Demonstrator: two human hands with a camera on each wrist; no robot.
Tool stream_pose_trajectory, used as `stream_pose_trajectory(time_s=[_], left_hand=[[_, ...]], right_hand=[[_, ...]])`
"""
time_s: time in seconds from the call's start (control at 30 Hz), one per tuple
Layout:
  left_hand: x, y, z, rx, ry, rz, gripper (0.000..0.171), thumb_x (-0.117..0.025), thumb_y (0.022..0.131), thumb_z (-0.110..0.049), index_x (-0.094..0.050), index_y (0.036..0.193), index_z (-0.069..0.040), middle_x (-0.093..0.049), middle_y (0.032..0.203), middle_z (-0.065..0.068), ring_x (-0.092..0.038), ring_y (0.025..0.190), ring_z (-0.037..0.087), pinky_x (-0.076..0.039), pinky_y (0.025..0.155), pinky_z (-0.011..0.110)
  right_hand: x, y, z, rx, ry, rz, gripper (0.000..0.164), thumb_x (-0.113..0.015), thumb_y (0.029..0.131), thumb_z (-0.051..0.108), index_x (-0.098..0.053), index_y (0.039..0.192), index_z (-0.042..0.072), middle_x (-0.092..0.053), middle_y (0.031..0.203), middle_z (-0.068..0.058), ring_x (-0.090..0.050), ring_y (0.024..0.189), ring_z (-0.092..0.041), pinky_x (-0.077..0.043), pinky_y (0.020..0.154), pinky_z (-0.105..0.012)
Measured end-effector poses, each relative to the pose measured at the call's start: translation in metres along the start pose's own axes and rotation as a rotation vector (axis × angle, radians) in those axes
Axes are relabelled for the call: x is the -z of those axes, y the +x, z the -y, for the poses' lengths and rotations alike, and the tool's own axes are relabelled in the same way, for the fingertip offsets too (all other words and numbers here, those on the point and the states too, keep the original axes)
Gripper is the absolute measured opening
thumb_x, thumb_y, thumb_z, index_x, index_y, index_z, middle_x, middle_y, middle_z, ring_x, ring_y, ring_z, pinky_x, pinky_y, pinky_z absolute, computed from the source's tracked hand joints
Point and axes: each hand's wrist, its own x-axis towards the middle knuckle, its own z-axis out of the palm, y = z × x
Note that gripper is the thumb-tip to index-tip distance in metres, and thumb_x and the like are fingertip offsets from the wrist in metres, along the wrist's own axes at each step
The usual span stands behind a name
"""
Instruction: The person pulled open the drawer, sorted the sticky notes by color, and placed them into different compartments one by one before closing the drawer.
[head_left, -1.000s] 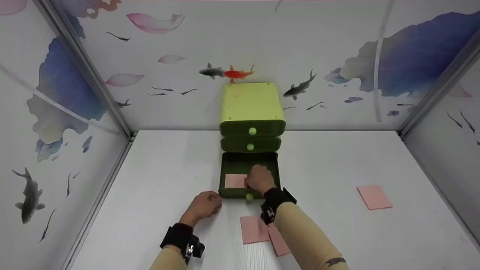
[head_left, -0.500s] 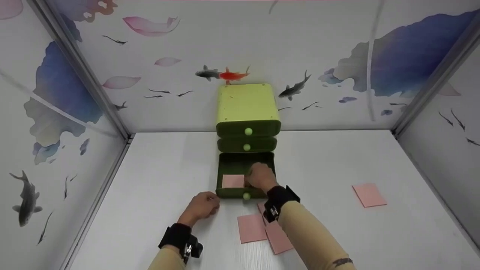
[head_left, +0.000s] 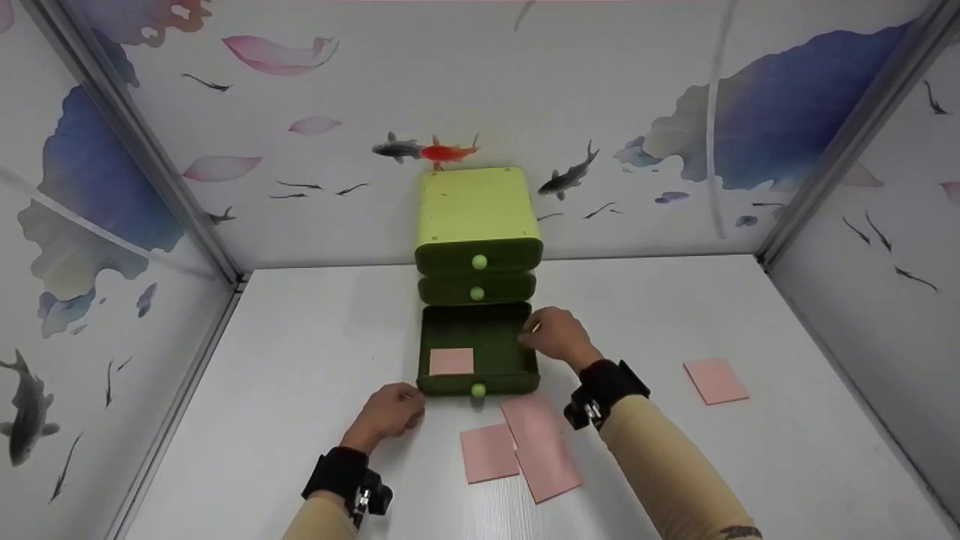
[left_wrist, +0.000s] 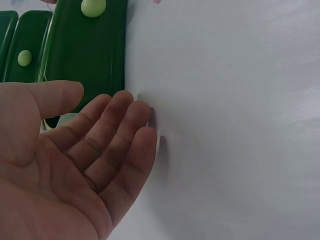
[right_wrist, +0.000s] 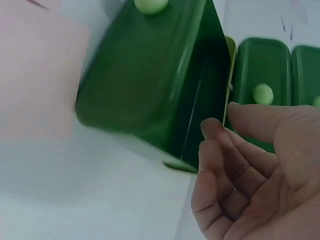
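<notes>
A small chest with a yellow-green top (head_left: 480,206) and dark green drawers has its bottom drawer (head_left: 506,352) pulled out. One pink paper square (head_left: 451,361) lies in that drawer's left front part. Beside the drawer's front left corner is my left hand (head_left: 386,412), fingers loosely bent with nothing in them; whether it touches the drawer I cannot tell. My right hand (head_left: 559,334) hovers at the drawer's right side wall. In the right wrist view its fingers (right_wrist: 212,155) are loosely curled, with a gap to the thumb and nothing held.
In front of the drawer, a pink square (head_left: 489,454) lies beside a longer pink shape (head_left: 540,446), perhaps overlapping squares. Another pink square (head_left: 716,381) lies far right on the white table (head_left: 322,337). The middle drawer (head_left: 495,288) sticks out slightly. Walls with painted fish surround the table.
My right hand has come out of the bottom drawer toward its right side wall. The left hand stays by the corner. The whole view has shifted, so things appear farther left.
</notes>
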Motion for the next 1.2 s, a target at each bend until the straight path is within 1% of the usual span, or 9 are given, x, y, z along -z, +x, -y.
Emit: stream_pose_trajectory(time_s=[0.17, 0.3, 0.4, 0.47, 0.7, 0.8, 1.0, 1.1, 1.2], left_hand=[[0.000, 0.000, 0.000, -0.001, 0.009, 0.002, 0.025, -0.054, 0.097, -0.018, -0.066, 0.107, 0.001, -0.063, 0.075, 0.008, -0.052, 0.062, 0.015, -0.043, 0.057, 0.025], [0.000, 0.000, 0.001, 0.004, 0.018, -0.006, 0.025, -0.054, 0.096, -0.019, -0.066, 0.108, 0.000, -0.063, 0.077, 0.009, -0.055, 0.066, 0.016, -0.045, 0.059, 0.027], [-0.001, 0.000, 0.001, 0.002, 0.030, -0.011, 0.025, -0.055, 0.096, -0.019, -0.066, 0.108, 0.000, -0.065, 0.080, 0.010, -0.057, 0.069, 0.017, -0.047, 0.060, 0.028], [-0.001, 0.000, 0.001, -0.003, 0.030, -0.008, 0.025, -0.054, 0.096, -0.019, -0.066, 0.107, 0.000, -0.065, 0.080, 0.010, -0.057, 0.069, 0.018, -0.047, 0.060, 0.028], [-0.001, 0.002, 0.001, -0.002, 0.010, 0.018, 0.026, -0.054, 0.097, -0.020, -0.065, 0.106, 0.002, -0.064, 0.080, 0.009, -0.055, 0.067, 0.015, -0.045, 0.059, 0.026], [-0.002, 0.002, 0.001, -0.011, 0.010, 0.030, 0.026, -0.053, 0.098, -0.020, -0.065, 0.105, 0.002, -0.064, 0.081, 0.009, -0.055, 0.067, 0.015, -0.045, 0.059, 0.027], [-0.003, 0.002, 0.002, -0.019, -0.005, 0.030, 0.025, -0.054, 0.098, -0.019, -0.065, 0.105, 0.002, -0.065, 0.083, 0.010, -0.056, 0.070, 0.016, -0.046, 0.060, 0.027], [-0.003, 0.002, 0.003, -0.011, -0.030, 0.035, 0.025, -0.053, 0.098, -0.019, -0.064, 0.105, 0.002, -0.065, 0.083, 0.010, -0.054, 0.067, 0.015, -0.044, 0.059, 0.026], [-0.003, 0.002, 0.003, -0.010, -0.051, 0.038, 0.025, -0.053, 0.099, -0.018, -0.064, 0.105, 0.003, -0.065, 0.083, 0.010, -0.053, 0.065, 0.014, -0.043, 0.058, 0.026]], right_hand=[[0.025, -0.004, -0.028, -0.045, 0.080, 0.052, 0.023, -0.066, 0.090, 0.021, -0.072, 0.104, 0.003, -0.074, 0.089, -0.010, -0.067, 0.075, -0.018, -0.054, 0.068, -0.033], [0.041, -0.009, -0.057, -0.090, 0.079, 0.069, 0.025, -0.065, 0.091, 0.021, -0.071, 0.105, 0.000, -0.073, 0.091, -0.012, -0.067, 0.077, -0.019, -0.053, 0.069, -0.033], [0.050, -0.016, -0.083, -0.121, 0.057, 0.063, 0.028, -0.064, 0.092, 0.020, -0.069, 0.107, -0.003, -0.073, 0.094, -0.016, -0.067, 0.082, -0.023, -0.053, 0.071, -0.035], [0.053, -0.022, -0.101, -0.140, 0.030, 0.060, 0.030, -0.063, 0.092, 0.020, -0.068, 0.109, -0.004, -0.071, 0.101, -0.019, -0.067, 0.087, -0.026, -0.053, 0.074, -0.038], [0.057, -0.043, -0.152, -0.208, -0.050, 0.086, 0.038, -0.061, 0.092, 0.022, -0.062, 0.116, -0.008, -0.060, 0.120, -0.029, -0.060, 0.104, -0.041, -0.050, 0.085, -0.050], [0.056, -0.050, -0.173, -0.233, -0.085, 0.048, 0.042, -0.061, 0.091, 0.020, -0.058, 0.120, -0.010, -0.058, 0.122, -0.032, -0.058, 0.108, -0.045, -0.049, 0.088, -0.053], [0.048, -0.065, -0.213, -0.290, -0.185, -0.113, 0.055, -0.059, 0.086, 0.022, -0.048, 0.129, -0.011, -0.048, 0.124, -0.040, -0.047, 0.112, -0.055, -0.042, 0.087, -0.064], [0.047, -0.076, -0.224, -0.331, -0.191, -0.150, 0.064, -0.056, 0.089, 0.027, -0.037, 0.136, -0.013, -0.038, 0.130, -0.045, -0.038, 0.118, -0.060, -0.036, 0.089, -0.070], [0.048, -0.084, -0.225, -0.366, -0.166, -0.152, 0.073, -0.054, 0.092, 0.034, -0.028, 0.140, -0.014, -0.033, 0.132, -0.047, -0.033, 0.121, -0.063, -0.033, 0.092, -0.072]])
